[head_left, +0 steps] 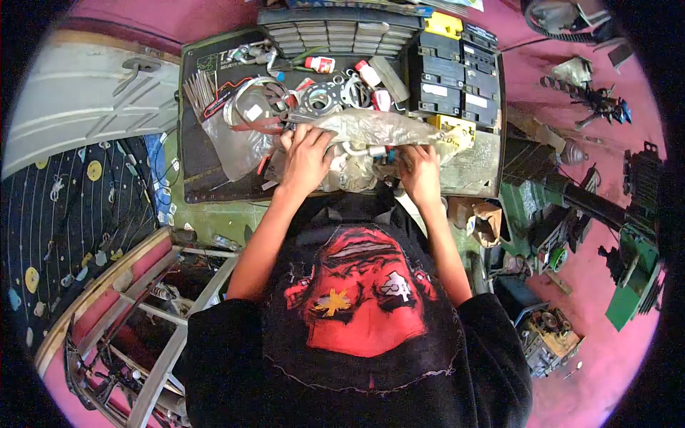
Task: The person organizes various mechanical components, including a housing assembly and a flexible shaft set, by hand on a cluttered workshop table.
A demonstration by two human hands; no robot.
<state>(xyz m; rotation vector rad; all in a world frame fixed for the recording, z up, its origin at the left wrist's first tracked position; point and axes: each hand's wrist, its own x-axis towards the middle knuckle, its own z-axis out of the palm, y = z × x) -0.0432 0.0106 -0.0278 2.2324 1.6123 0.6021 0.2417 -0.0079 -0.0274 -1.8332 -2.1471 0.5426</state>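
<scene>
A crumpled clear plastic bag (374, 128) is stretched across the near side of the workbench between my hands. My left hand (308, 158) has its fingers curled over the bag's left part, gripping the plastic. On the right, my right hand (419, 171) is closed at the bag's right part, beside a small blue piece (390, 153). A bent silvery metal tube (362, 150) lies between the hands, by the blue piece and partly covered by plastic. My fingertips are partly hidden in the folds.
Behind the bag lie a round metal gasket (320, 98), a coil of wire (250, 103) and small red-and-white bottles (320, 65). Stacked black batteries (437, 68) stand back right, near a grey drawer cabinet (339, 36). A metal frame (168, 314) stands lower left.
</scene>
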